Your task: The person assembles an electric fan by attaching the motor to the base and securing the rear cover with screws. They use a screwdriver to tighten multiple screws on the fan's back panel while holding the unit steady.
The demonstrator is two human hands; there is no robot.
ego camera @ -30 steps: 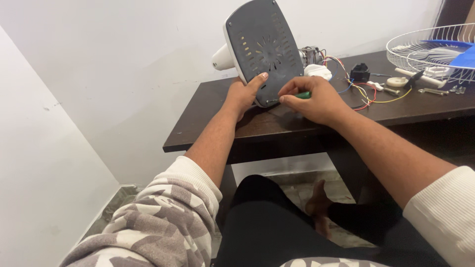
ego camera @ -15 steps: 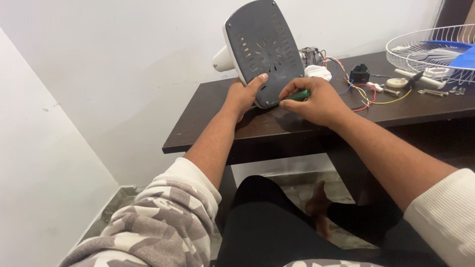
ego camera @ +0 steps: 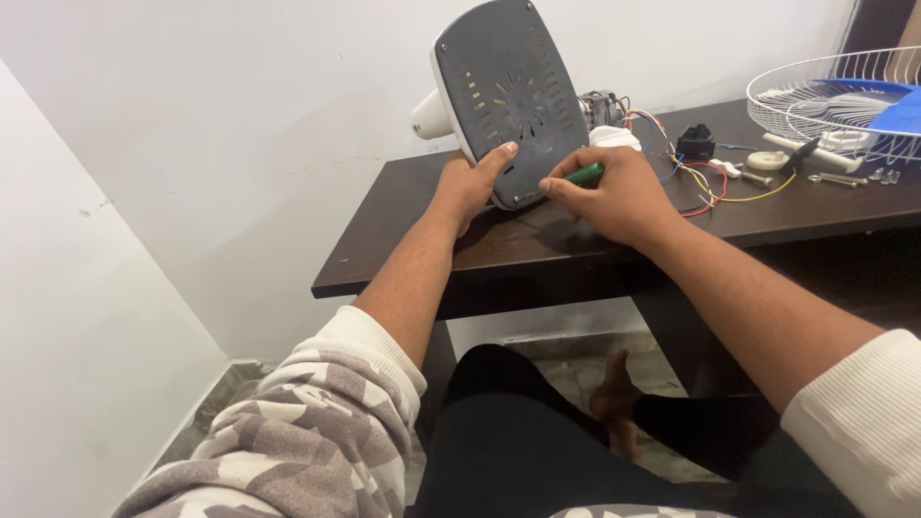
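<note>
A fan base (ego camera: 504, 91) with a grey slotted underside and white rim stands tilted on its edge on the dark wooden table (ego camera: 413, 235). My left hand (ego camera: 472, 182) grips its lower left edge. My right hand (ego camera: 609, 192) holds a green-handled screwdriver (ego camera: 583, 174), its tip against the base's lower edge. A fan motor (ego camera: 602, 107) with coloured wires (ego camera: 705, 182) lies just behind the base.
A white wire fan guard (ego camera: 825, 96) with a blue blade (ego camera: 897, 107) sits at the table's far right. Small parts, a black switch block (ego camera: 696, 142) and screws (ego camera: 844, 177) lie near it. White walls stand behind and to the left; my legs are under the table.
My right hand has lifted a little and turned, so the green handle points up more steeply. The left hand and the base have stayed put.
</note>
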